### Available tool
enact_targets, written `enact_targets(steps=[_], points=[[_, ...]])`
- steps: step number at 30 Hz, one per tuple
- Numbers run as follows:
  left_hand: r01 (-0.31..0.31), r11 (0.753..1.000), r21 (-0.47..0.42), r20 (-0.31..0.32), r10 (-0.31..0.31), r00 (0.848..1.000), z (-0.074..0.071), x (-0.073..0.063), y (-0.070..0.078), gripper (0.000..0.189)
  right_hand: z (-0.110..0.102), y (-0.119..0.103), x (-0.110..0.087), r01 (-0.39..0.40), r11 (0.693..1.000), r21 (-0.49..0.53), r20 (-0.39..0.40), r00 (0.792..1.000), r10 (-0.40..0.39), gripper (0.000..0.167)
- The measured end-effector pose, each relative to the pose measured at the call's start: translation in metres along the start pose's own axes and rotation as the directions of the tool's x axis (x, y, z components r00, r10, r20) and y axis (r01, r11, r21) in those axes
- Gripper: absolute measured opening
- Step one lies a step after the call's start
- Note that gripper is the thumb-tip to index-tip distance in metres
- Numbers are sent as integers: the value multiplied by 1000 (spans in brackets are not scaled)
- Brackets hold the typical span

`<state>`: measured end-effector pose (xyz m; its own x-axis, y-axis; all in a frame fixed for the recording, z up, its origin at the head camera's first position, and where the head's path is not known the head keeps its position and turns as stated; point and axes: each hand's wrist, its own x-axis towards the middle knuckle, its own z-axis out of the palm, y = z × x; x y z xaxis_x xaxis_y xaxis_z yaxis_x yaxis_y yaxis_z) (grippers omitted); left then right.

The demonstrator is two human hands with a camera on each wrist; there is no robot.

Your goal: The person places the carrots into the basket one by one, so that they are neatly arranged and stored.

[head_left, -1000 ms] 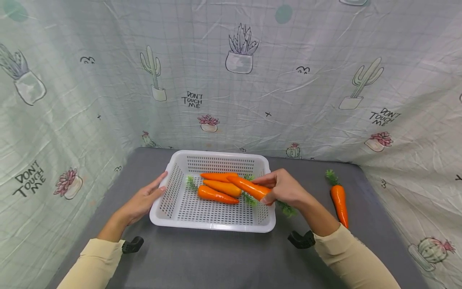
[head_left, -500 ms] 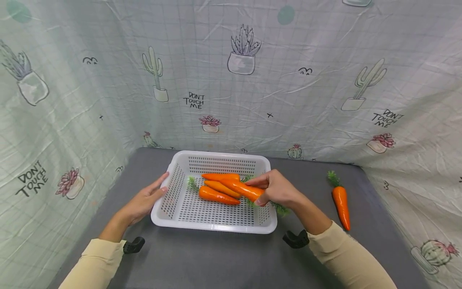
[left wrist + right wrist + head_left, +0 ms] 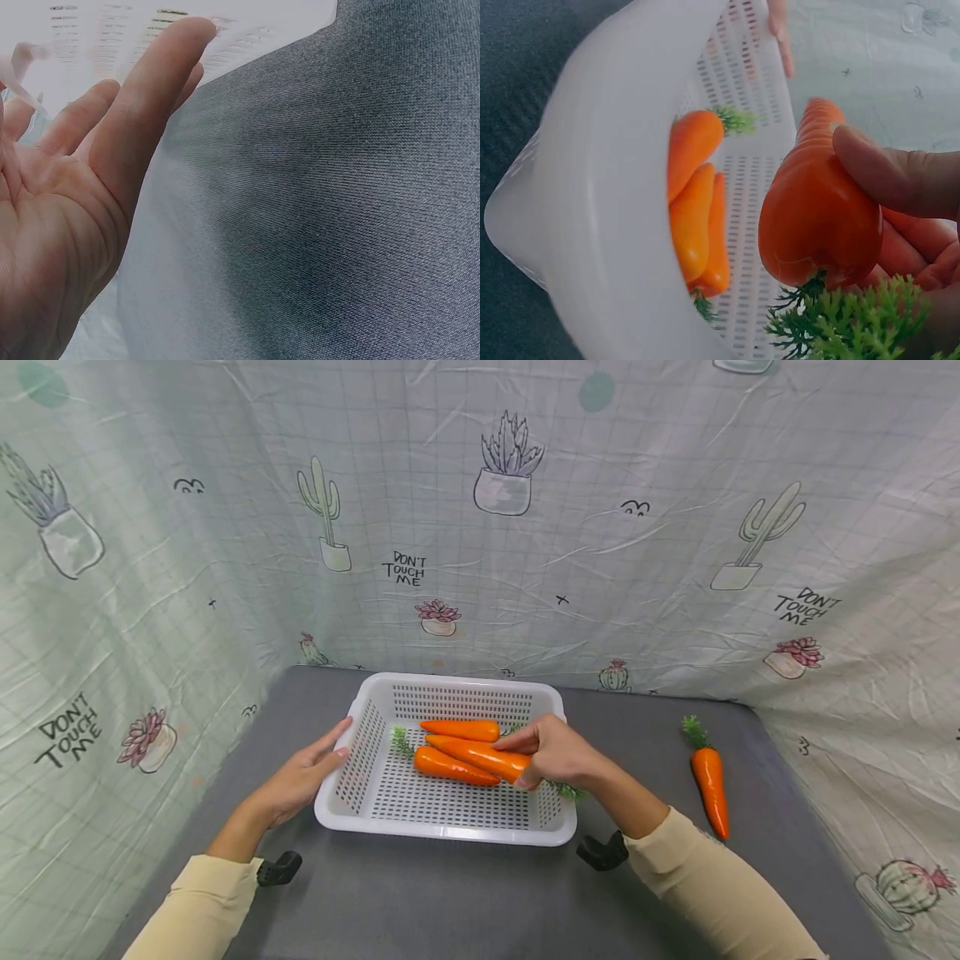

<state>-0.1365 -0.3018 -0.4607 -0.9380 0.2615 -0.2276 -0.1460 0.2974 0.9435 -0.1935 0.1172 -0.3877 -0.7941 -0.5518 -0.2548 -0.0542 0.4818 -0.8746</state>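
A white perforated plastic basket (image 3: 442, 832) stands on the grey table. My left hand (image 3: 303, 774) touches its left side, the fingers fairly straight and the thumb at the rim; the left wrist view shows the palm (image 3: 67, 217) facing inward. Over the basket's right half, my right hand (image 3: 558, 756) grips an orange carrot (image 3: 821, 210) near its thick end, thumb on one side, fingers on the other. Green leaves (image 3: 855, 319) hang from that end. Beneath and beside it lie three carrots, among them a front carrot (image 3: 450, 767) and a back carrot (image 3: 465, 729); the held one covers the middle carrot in the head view.
One more carrot (image 3: 709, 789) with green leaves lies on the table (image 3: 420, 902) to the right of the basket. A printed cloth curtain (image 3: 450, 543) closes off the back and both sides of the table.
My right hand has moved left and down into the basket with the carrot, which now sits lower over the others. My left hand has stayed at the basket's left side.
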Motion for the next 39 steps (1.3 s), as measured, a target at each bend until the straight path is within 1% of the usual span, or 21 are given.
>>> enact_targets(steps=[3,9,17,22,26,29,34,39], points=[[0,1000,0,4,0,1000,0,0,0,70,1,-1,3,-5,1000,-4,12,1000,5,61],[6,1000,-27,19,-6,1000,0,0,-1,70,4,-2,10,-49,998,25,40,998,48,60],[15,999,-29,17,-14,1000,-1,0,-1,70,11,-7,21,-38,999,19,84,996,36,56],[10,1000,-26,20,-10,1000,0,1,-1,70,18,-7,28,-59,998,-17,77,995,61,53],[9,1000,-29,24,-8,1000,-1,0,-1,70,21,-8,34,-96,995,-20,69,993,97,54],[12,999,-32,25,-11,1000,-1,0,-1,70,21,-11,38,-110,994,-21,80,991,111,55],[14,999,-32,24,-13,1000,-1,-1,0,70,19,-13,47,-88,995,-43,115,989,92,53],[13,999,-29,22,-12,1000,-1,-1,1,70,20,-8,59,-66,997,-36,131,989,71,57]])
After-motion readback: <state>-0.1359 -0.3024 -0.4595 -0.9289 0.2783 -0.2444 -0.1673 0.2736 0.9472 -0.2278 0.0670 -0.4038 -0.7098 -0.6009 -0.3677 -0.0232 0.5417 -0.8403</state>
